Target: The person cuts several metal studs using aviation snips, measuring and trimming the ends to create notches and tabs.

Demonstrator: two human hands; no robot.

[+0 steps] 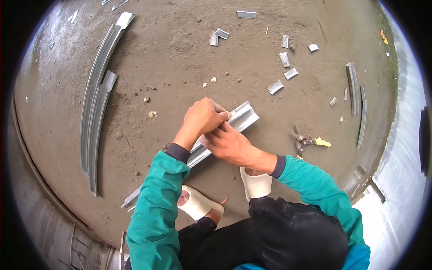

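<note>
You are holding one metal channel (246, 116) at the centre of the scene; it is lying aslant, its far end pointing right and its near end emerging left beneath your left sleeve (155, 211). Your left hand (204, 119) is grasping its far-left side with bunched fingertips, and your right hand (231, 146) is gripping over it from the near right. The fingers are overlapping, so whether anything small is sitting between them cannot be told. The paired grip is probably keeping the channel from rolling, and the slant is likely leaving both hands room beyond your two pale shoes (257, 185).

To the right, one hand tool with yellow on its handles (308, 141) is resting on the floor (171, 58), apparently being kept within your right hand's reach.

Farther out, eight short metal offcuts (275, 87) are lying scattered at the far middle and far right, with two smaller slivers (333, 101) nearer the right side. At least two long strips (90, 121) are lying side by side on the left, presumably being kept together as stock; nesting is making a firm count uncertain. Two shorter strips (353, 90) are standing apart at far right.
</note>
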